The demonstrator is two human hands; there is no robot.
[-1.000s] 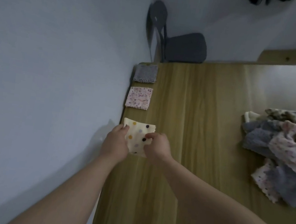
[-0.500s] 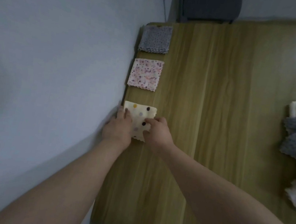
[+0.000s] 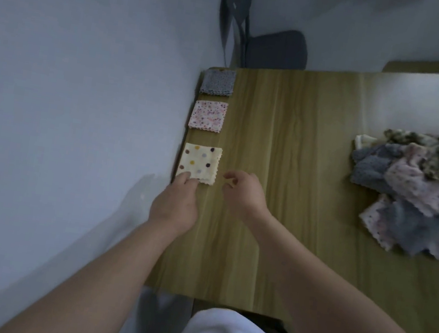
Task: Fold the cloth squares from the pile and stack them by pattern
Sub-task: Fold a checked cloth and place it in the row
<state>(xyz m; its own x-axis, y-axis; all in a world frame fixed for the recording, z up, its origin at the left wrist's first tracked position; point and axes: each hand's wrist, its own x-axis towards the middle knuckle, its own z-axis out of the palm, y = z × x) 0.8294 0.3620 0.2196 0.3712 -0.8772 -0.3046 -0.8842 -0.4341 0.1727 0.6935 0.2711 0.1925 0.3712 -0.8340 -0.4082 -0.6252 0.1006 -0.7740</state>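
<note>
Polka-dot square (image 3: pixel 200 160) is folded and lying flat on the wooden surface (image 3: pixel 286 148), tight against its left edge by the wall (image 3: pixel 81 88). It's third in a row: the pink floral stack (image 3: pixel 208 115) sits just beyond it and the grey speckled stack (image 3: pixel 218 82) is at the far corner, with small gaps between all three.

The left hand (image 3: pixel 175 205) has its fingertips (image 3: pixel 188 176) on the near left corner of the dotted square. The grip looks apart, fingers laid out pressing rather than pinching, though that corner's a bit blurry so I wouldn't swear to it. The right hand (image 3: pixel 246 196) hovers just right of the cloth, fingers loosely curled and clamped on nothing.

My guess is this square is basically placed and the next job is another one from the messy pile (image 3: pixel 414 189) way over on the right.

What I'd worry about:
- The cloth is right at the surface's edge, so if the left fingers drag as they lift, it could slide off on the wall side.
- A light folded square can spring open once the pressure's gone.
- The pile is all tangled, so pulling one piece could drag its neighbours along.
</note>
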